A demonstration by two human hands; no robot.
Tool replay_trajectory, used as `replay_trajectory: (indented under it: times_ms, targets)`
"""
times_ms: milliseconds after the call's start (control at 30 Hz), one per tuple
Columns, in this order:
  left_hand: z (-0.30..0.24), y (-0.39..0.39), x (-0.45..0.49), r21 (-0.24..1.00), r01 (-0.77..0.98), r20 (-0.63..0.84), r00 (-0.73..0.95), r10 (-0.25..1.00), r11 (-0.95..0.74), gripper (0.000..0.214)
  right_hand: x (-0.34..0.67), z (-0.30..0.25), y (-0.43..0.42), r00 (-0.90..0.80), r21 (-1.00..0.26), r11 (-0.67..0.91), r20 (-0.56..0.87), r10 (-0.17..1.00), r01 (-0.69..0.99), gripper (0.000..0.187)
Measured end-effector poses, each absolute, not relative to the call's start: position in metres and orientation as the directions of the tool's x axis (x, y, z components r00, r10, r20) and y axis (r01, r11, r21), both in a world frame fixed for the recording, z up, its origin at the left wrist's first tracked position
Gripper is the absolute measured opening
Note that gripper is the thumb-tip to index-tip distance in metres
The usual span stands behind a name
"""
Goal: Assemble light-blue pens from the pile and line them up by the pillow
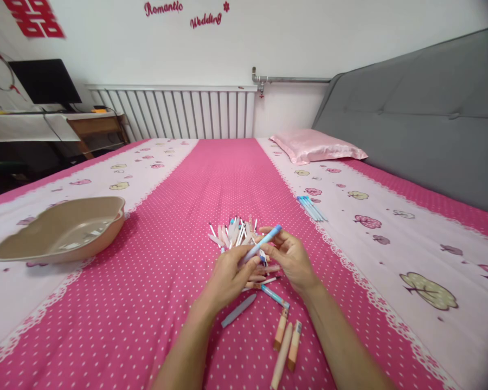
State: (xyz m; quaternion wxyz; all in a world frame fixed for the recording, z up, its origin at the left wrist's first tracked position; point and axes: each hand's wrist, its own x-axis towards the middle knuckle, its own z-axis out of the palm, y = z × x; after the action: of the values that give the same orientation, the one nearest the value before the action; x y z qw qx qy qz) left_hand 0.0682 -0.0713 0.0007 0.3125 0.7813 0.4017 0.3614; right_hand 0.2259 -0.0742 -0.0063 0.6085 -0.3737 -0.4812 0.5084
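Over a pile of pens and thin sticks (238, 233), my left hand (230, 273) closes its fingers around the lower end of a light blue pen (264, 242). The pen is tilted, its darker blue end pointing up and right. My right hand (295, 262) has its thumb and fingers at the pen's upper part; the exact contact is partly hidden. Below the hands are another blue pen (274, 296) and a flat grey pen-like piece (238, 311). Nearest me lie a beige stick (282, 357) and two short tan pieces, one of them a printed tan piece (295, 345).
Several light blue pens (311, 209) lie side by side on the right. A beige basin (109, 230) stands at left on the pink dotted bedspread (166, 303). A pink pillow (315, 145) lies by the grey headboard (418, 119); a white radiator (179, 111) is behind.
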Motion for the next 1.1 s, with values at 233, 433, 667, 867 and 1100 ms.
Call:
replay_trajectory:
  times_ms: [233, 433, 667, 867, 1100]
  targets:
    - [0.003, -0.07, 0.068, 0.803, 0.365, 0.293, 0.447, 0.845, -0.471, 0.03, 0.226, -0.006, -0.074, 0.026, -0.951, 0.204, 0.204, 0.979, -0.234, 0.034]
    - [0.002, -0.066, 0.065, 0.737, 0.434, 0.348, 0.413, 0.841, -0.518, 0.027, 0.227, -0.004, -0.075, 0.016, -0.954, 0.209, 0.21, 0.978, -0.213, 0.034]
    - [0.002, -0.068, 0.066, 0.678, 0.52, 0.363, 0.378, 0.851, -0.52, 0.023, 0.226, -0.003, -0.077, -0.029, -0.963, 0.136, 0.147, 0.989, -0.234, 0.034]
    - [0.0, -0.067, 0.067, 0.685, 0.556, 0.332, 0.337, 0.881, -0.471, 0.021, 0.224, -0.003, -0.076, -0.047, -0.961, 0.197, 0.21, 0.977, -0.196, 0.032]
    - [-0.002, -0.06, 0.06, 0.72, 0.592, 0.307, 0.196, 0.931, -0.362, 0.026, 0.235, -0.02, -0.066, 0.057, -0.909, 0.26, 0.293, 0.954, 0.326, 0.029]
